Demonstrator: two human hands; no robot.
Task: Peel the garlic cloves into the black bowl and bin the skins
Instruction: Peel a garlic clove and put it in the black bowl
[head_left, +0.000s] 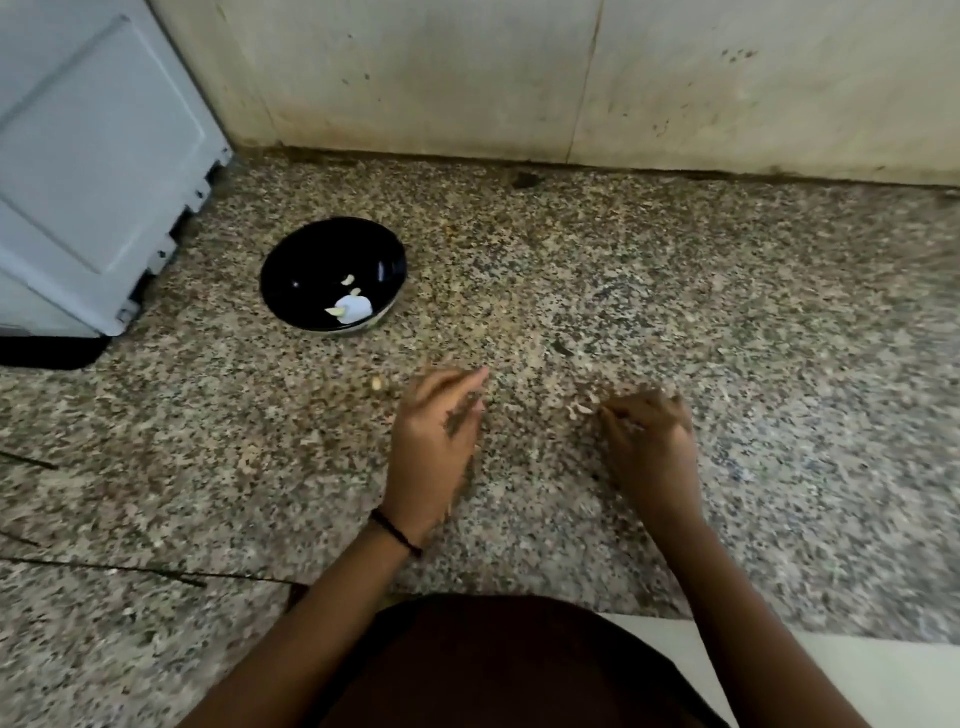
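Note:
The black bowl (291, 270) stands on the granite counter at the left rear and holds a few pale peeled garlic cloves (353, 306). A single garlic clove (376, 383) lies on the counter just left of my left hand (436, 441). That hand hovers over the counter, blurred, with its fingers straight and nothing in it. My right hand (649, 441) is to the right with its fingers curled, and it pinches a pale piece of garlic skin (579, 410) at its fingertips. Motion blur hides the details.
A white appliance (93, 156) stands at the back left, close to the bowl. A stained tiled wall (519, 78) closes off the back of the counter (727, 312). The counter's front edge runs along the bottom, by my dark shirt.

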